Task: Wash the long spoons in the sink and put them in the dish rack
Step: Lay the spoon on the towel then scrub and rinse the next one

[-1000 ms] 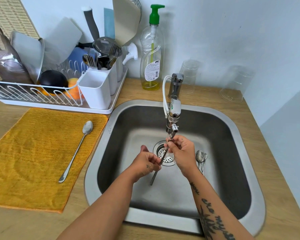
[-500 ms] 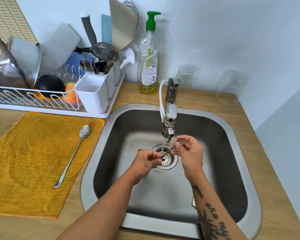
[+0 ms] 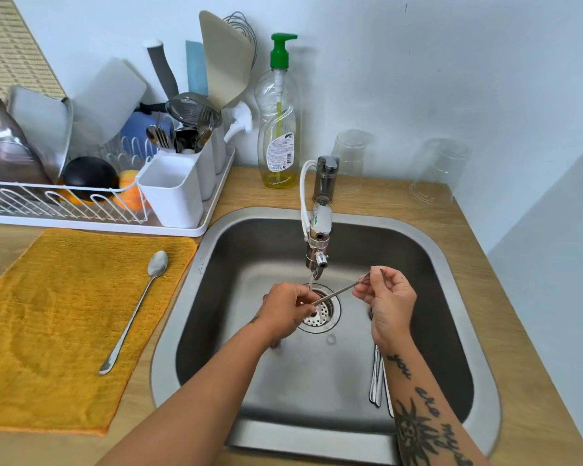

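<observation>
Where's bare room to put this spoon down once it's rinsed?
Free: yellow mat left of the lying spoon; front white cup, seemingly empty. Crowded: rear cutlery cup, wire rack, right side of the sink with spoons.

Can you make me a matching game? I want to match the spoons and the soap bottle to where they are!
Things:
1. held spoon
2. lone spoon
3. soap bottle
4. bundle of spoons

Places:
A. lying on the orange cloth
B. lying on the bottom of the sink
C. in the air over the drain
D. standing on the counter by the wall

Pairs: 1-C, 2-A, 3-D, 4-B.
</observation>
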